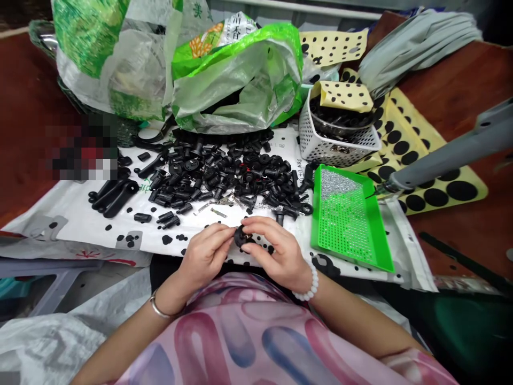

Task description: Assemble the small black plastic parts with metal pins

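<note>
Near the front edge of the work surface, a small black round plastic part (240,236) is held between my two hands. The thumb and fingers of my right hand (282,254) grip it from the right. My left hand (206,254) is closed in a pinch at its left edge; whether a smaller piece is between those fingertips is hidden. Just beyond my hands lie thin metal strips (218,213) and a heap of black plastic parts (208,171). Several black handle-shaped pieces (120,200) lie to the left.
A green tray (382,240) of small silvery pieces stands on the right, with a powered screwdriver (441,155) pointing over it. Behind are a white perforated basket (340,149), yellow sheets of black dots (436,166) and a green-and-white plastic bag (240,96).
</note>
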### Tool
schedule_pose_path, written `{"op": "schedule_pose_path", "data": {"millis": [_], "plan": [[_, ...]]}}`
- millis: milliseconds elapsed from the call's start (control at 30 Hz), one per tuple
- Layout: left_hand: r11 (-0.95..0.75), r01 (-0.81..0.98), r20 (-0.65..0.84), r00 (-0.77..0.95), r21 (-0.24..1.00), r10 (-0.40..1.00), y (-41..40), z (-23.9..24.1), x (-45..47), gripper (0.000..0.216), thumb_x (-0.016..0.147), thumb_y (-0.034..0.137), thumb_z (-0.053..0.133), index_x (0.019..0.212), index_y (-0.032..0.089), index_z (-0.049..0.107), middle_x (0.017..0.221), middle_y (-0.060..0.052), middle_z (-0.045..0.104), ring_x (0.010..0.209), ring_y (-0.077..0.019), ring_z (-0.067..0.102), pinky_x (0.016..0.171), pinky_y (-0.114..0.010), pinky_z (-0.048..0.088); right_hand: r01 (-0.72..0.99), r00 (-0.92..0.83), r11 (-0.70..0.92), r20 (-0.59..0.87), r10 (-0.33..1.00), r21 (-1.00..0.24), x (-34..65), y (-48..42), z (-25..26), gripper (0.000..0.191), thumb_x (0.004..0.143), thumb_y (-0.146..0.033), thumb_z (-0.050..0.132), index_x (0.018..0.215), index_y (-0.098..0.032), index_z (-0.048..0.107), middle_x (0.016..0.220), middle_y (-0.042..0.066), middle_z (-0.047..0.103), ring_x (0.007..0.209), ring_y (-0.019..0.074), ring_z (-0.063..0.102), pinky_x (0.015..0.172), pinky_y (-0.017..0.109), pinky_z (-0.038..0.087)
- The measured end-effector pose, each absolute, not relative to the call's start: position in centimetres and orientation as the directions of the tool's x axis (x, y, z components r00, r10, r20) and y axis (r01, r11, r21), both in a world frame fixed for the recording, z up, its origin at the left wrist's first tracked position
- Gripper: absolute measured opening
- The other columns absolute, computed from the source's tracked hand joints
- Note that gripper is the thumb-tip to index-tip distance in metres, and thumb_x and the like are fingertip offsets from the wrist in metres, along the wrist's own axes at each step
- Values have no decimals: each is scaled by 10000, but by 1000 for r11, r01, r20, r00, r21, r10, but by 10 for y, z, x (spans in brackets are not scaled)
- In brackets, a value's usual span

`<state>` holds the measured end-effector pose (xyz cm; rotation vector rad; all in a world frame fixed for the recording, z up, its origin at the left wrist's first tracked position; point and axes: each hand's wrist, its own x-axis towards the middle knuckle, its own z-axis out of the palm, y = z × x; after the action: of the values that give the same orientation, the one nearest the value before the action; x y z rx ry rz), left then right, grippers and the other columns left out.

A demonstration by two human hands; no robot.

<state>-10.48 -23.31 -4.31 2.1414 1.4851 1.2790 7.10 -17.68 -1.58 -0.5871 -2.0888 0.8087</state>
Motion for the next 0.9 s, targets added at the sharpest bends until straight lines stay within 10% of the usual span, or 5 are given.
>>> {"op": "schedule_pose_path", "data": {"millis": [900], "plan": [[-490, 622, 579, 72, 611, 812, -230, -58, -103, 239, 844, 88, 459, 1013, 186, 596, 890, -59, 662, 803, -135, 621, 712, -250, 516, 114, -570, 821, 640, 515, -559, 73, -178, -21, 510, 788, -289, 651, 1239, -157, 453, 1179, 160, 592, 1077, 257, 547, 887, 426, 470]]}}
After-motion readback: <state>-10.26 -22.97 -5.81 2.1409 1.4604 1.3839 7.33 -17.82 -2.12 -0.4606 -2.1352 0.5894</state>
